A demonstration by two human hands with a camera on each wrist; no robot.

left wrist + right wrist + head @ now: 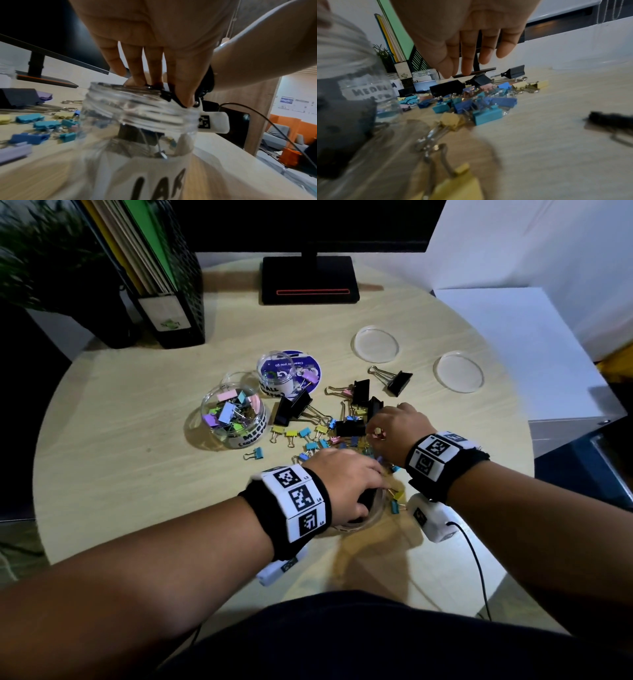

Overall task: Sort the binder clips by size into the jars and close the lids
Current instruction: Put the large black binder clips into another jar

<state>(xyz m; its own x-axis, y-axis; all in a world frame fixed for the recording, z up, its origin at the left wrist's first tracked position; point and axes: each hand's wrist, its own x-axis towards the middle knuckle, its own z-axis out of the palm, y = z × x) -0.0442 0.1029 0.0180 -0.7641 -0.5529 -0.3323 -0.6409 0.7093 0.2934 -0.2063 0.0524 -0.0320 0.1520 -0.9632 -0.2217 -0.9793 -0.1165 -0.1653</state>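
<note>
Left hand (342,484) pinches a black clip (169,94) at the mouth of the large jar (137,119) by the near desk (137,440) edge. Right hand (397,429), fingers loosely straight and empty, hovers over the pile (322,436). Sorting looks midway: next, let this clip drop in, then pick another. From above the hand hides most of the jar, its label is cut off, and the lids (376,343) lie well apart.

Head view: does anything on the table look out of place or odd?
Nothing looks damaged. The loose clips lie scattered mid-table. Odd: the small jar seems to stand partly on a printed purple disc, and only the far lid and right lid show, though a medium jar and a large jar stand open too.
</note>
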